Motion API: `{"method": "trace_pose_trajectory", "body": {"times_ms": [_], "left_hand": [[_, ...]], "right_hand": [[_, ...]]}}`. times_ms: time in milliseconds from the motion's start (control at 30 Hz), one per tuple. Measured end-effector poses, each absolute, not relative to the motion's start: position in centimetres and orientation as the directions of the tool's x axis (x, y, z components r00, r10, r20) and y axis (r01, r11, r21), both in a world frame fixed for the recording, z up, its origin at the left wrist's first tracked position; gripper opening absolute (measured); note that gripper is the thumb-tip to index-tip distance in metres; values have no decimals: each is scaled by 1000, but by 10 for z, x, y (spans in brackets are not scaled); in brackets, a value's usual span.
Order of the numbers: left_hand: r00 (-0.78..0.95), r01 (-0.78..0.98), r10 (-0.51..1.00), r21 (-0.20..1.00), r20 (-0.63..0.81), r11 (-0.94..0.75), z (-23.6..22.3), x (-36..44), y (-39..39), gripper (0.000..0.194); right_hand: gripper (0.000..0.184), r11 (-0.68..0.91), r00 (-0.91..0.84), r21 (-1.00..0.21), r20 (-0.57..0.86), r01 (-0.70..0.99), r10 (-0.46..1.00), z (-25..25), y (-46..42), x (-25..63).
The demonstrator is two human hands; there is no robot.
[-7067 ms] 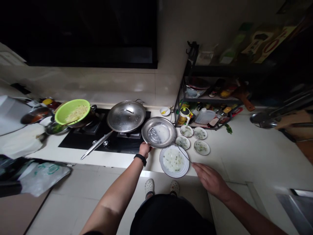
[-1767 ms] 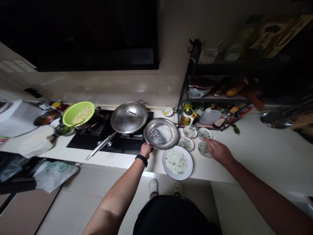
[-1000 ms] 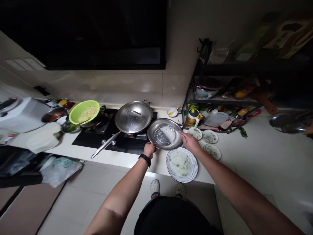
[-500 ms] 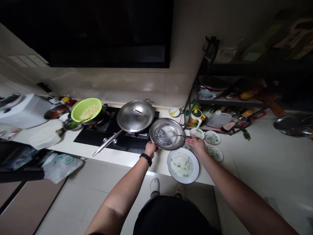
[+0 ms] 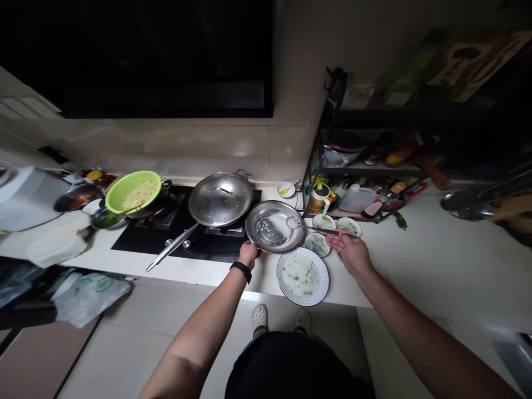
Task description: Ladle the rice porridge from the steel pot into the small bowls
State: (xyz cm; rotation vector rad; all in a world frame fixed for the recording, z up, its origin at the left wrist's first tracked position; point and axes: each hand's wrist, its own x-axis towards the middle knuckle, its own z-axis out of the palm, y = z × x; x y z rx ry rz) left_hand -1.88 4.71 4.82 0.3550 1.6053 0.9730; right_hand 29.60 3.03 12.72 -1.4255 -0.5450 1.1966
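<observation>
The left hand (image 5: pixel 249 254) grips the rim of a shallow steel pan (image 5: pixel 274 226) at twelve o'clock; the right hand (image 5: pixel 349 252) pinches a thin metal ladle (image 5: pixel 320 228), its round bowl over the pan.

**Fig. 1. Counted items at a kitchen counter**

Two hands are shown: the left hand (image 5: pixel 249 254) and the right hand (image 5: pixel 349 254). One shallow steel pan (image 5: pixel 248 228) and one long-handled ladle (image 5: pixel 320 228) are seen. One striped-rim plate (image 5: pixel 279 277) and four small plates (image 5: pixel 316 244) are counted, one being partly hidden by the right hand. One small bowl (image 5: pixel 280 190), one lidded wok (image 5: pixel 220 199), one green colander (image 5: pixel 112 199) and two clogs (image 5: pixel 260 318) are also present.
</observation>
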Motion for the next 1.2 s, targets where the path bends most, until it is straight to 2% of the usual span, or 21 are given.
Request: {"method": "trace_pose_trajectory", "body": {"times_ms": [167, 367, 500, 600, 700, 767, 833, 933, 1033, 1133, 1200], "left_hand": [[-290, -265, 682, 741, -672, 617, 51, -15, 46, 15], [-303, -262, 669, 734, -679, 626, 53, -13, 45, 14], [-314, -257, 664, 734, -678, 628, 56, -11, 46, 15], [-318, -252, 663, 735, -677, 629, 58, -9, 46, 13], [-321, -247, 663, 735, -677, 631, 60, -8, 46, 12], [-321, -247, 661, 734, -678, 633, 60, -8, 46, 13], [-318, -249, 660, 732, -680, 634, 60, -9, 45, 14], [-309, -252, 663, 731, -681, 634, 59, -10, 44, 14], [-305, -256, 664, 730, -683, 634, 58, -11, 45, 13], [-302, -258, 665, 730, -683, 633, 57, -12, 45, 13], [-297, -261, 669, 732, -681, 629, 56, -13, 46, 14]], "right_hand": [[18, -215, 455, -931, -334, -294, 826, 132, 6, 339], [15, -180, 611, -954, -292, -239, 736, 124, -10, 406], [13, -167, 697, -978, -205, -123, 687, 116, -2, 439], [20, -206, 712, -978, -119, 37, 692, 111, 10, 451], [31, -230, 605, -895, 54, 382, 794, 110, 15, 456], [35, -174, 437, -738, 178, 651, 882, 110, 12, 458], [35, -56, 239, -566, 255, 823, 937, 111, 6, 460], [33, 153, -33, -424, 276, 893, 961, 109, -7, 464], [30, 268, -204, -403, 193, 875, 960, 105, -18, 463], [30, 262, -215, -422, 155, 868, 964, 107, -24, 452], [32, 223, -145, -439, 206, 870, 968, 113, -24, 437]]}}
